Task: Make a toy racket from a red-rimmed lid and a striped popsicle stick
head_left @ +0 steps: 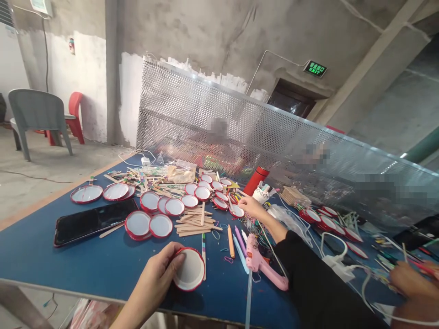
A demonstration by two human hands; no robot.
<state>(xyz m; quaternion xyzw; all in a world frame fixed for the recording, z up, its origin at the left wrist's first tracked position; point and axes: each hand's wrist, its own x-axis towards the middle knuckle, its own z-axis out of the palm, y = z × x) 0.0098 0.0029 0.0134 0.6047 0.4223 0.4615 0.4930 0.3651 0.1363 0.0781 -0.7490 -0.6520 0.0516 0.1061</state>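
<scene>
My left hand [161, 269] grips a round jar lid [189, 269] with a red rim, its white inner side facing up, above the front of the blue table. Farther back, my right hand [253, 208] reaches over the table with its fingers bent together. The fingertips are beside a red-rimmed lid [236, 211]; whether they pinch something small is unclear. A pink glue gun [265, 265] lies under my right forearm. Wooden craft sticks [195, 223] lie in a pile between the hands. More red-rimmed lids [161, 225] spread across the middle and left.
A black phone [94, 221] lies at the left. A red bottle [256, 180] and a cup of pens [262, 194] stand before a perforated metal screen [192, 109]. Markers [231, 241] lie near the glue gun. Another person's hand [411, 278] is at the right, beside cables and white plugs [338, 267].
</scene>
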